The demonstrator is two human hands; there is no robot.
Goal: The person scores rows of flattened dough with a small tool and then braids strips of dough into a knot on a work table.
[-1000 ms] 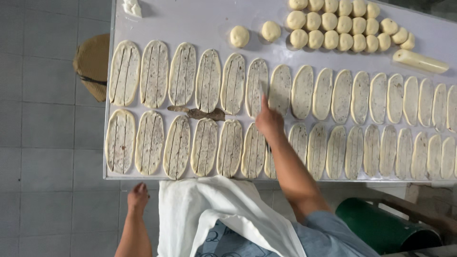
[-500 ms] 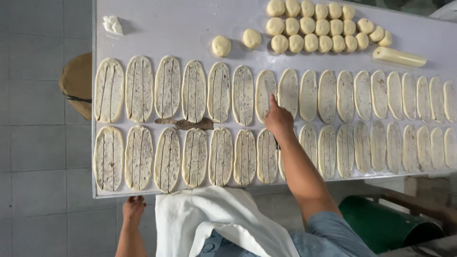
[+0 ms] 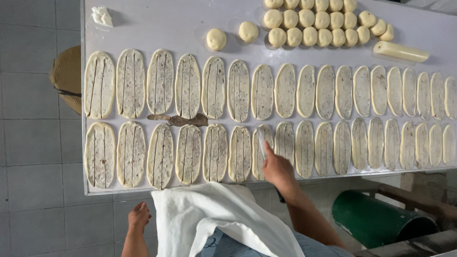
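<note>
Two rows of flat oval dough pieces lie across the white table (image 3: 162, 28). Those on the left are scored with lengthwise lines and those on the right look plain. My right hand (image 3: 278, 167) is over the near row, closed on a thin pale blade (image 3: 261, 142). The blade rests on a dough oval (image 3: 257, 159) near the row's middle. My left hand (image 3: 139, 214) hangs below the table's near edge, fingers loose, holding nothing. A white apron (image 3: 214, 214) covers my front.
Several round dough balls (image 3: 309, 21) are bunched at the far side, with two loose ones (image 3: 216, 39) beside them. A pale cylinder (image 3: 401, 51) and a white lump (image 3: 101, 15) also lie on the table. Brown scraps (image 3: 178, 119) lie between the rows. A green drum (image 3: 381, 221) stands at the right and a woven basket (image 3: 66, 78) at the left.
My right hand has drawn back from the far row's oval toward me, down onto a near-row oval. My left hand stays hanging by the table edge.
</note>
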